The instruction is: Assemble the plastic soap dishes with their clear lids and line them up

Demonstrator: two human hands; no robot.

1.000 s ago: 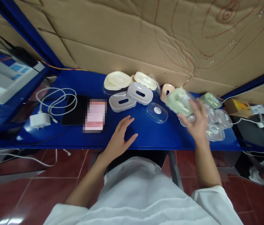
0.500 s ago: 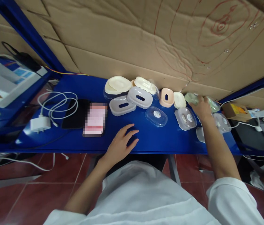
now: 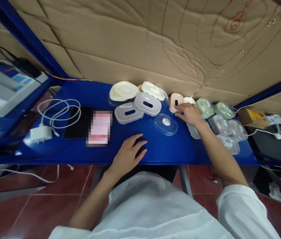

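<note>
My right hand [image 3: 189,114] reaches to the peach soap box [image 3: 174,100], its fingertips at the box's lower right edge; fingers look stretched, with no firm grip visible. Under and behind that hand, a cream dish [image 3: 189,100] and a grey soap box [image 3: 193,130] are partly hidden. My left hand [image 3: 127,153] rests at the table's front with fingers spread, holding nothing. Between the hands lies a clear lid [image 3: 165,124] with a round white label. Two grey slotted trays [image 3: 148,103] overlap left of the peach box, and cream dishes [image 3: 125,90] are stacked behind them.
Green soap boxes [image 3: 204,108] and several lidded grey ones [image 3: 220,124] stand on the right of the blue table [image 3: 140,130]. A phone [image 3: 99,128], black pad [image 3: 77,129] and white charger [image 3: 41,133] with cable lie left. A cardboard wall [image 3: 120,49] stands behind.
My right hand has moved left from the green soap boxes to the peach soap box. Green and grey boxes on the right now show. My left hand has stayed in place.
</note>
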